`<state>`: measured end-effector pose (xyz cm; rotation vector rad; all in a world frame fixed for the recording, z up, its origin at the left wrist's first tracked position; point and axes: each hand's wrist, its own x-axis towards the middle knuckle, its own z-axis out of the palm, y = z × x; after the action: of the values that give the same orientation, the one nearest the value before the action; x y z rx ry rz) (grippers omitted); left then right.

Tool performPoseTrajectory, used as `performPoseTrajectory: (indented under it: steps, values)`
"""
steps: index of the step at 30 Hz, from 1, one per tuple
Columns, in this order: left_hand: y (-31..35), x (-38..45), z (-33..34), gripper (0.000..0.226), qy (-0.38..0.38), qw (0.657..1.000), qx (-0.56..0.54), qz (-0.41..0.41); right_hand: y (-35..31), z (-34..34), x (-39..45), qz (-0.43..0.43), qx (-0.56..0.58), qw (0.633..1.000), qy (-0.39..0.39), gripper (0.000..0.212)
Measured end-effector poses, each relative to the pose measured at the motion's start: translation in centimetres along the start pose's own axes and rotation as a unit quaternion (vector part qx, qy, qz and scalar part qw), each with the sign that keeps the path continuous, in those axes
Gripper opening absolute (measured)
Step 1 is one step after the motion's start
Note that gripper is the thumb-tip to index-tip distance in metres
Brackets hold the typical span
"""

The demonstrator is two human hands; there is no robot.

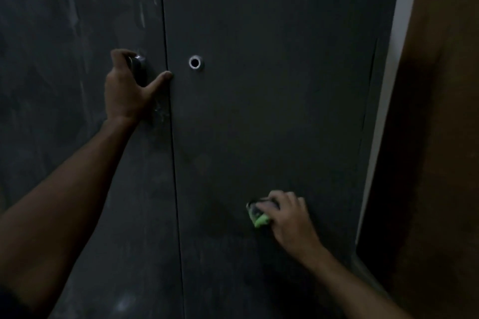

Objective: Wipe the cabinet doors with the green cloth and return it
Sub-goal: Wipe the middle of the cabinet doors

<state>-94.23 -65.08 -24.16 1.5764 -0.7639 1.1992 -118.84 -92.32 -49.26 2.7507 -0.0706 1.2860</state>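
Pretty dim shot, so bear with me. Two dark grey cabinet doors fill most of the view, with the seam between them running top to bottom just left of centre.

The left hand is up around 10 o'clock from the middle of the frame, on the left door. Its fingers curl around a round metal knob and the thumb sticks out toward 3 o'clock, with its tip touching the seam right at the edge of the right door. So it's gripping the knob, as far as I can see.

The right door has a small shiny ring, either a keyhole or a knob mount, can't tell which, sitting just to the right of the seam at about the same height as the knob.

The right hand is low on the right door, around 5 o'clock from centre. It's pressed flat-ish against the panel with the green cloth bunched under the fingers; only a bright green bit pokes out at the hand's 9 o'clock side. There's something darker and a bit shiny mixed in with the cloth, too blurry to call.

The left door shows pale streaks and smudges near the top, around 11 o'clock. Over at 3 o'clock there's a thin white strip and then a brown surface beside the cabinet.
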Motion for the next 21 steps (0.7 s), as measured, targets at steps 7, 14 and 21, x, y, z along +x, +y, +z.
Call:
performPoseTrajectory:
  steps: [7, 14, 21]
  values:
    - [-0.6, 0.2, -0.1, 0.078, -0.003, 1.000, 0.013, -0.014, -1.7, -7.9, 14.6, 0.064, 0.017, 0.987, 0.144, 0.061]
    - [-0.8, 0.2, 0.0, 0.077, -0.007, 1.000, 0.026, -0.010, -7.4, -9.5, 24.1, 0.022, 0.101, 0.973, 0.204, 0.055]
    - [0.1, -0.1, -0.2, 0.070, -0.031, 0.997, 0.062, -0.039, -6.4, -10.2, 25.7, 0.005, 0.224, 0.929, 0.295, 0.033]
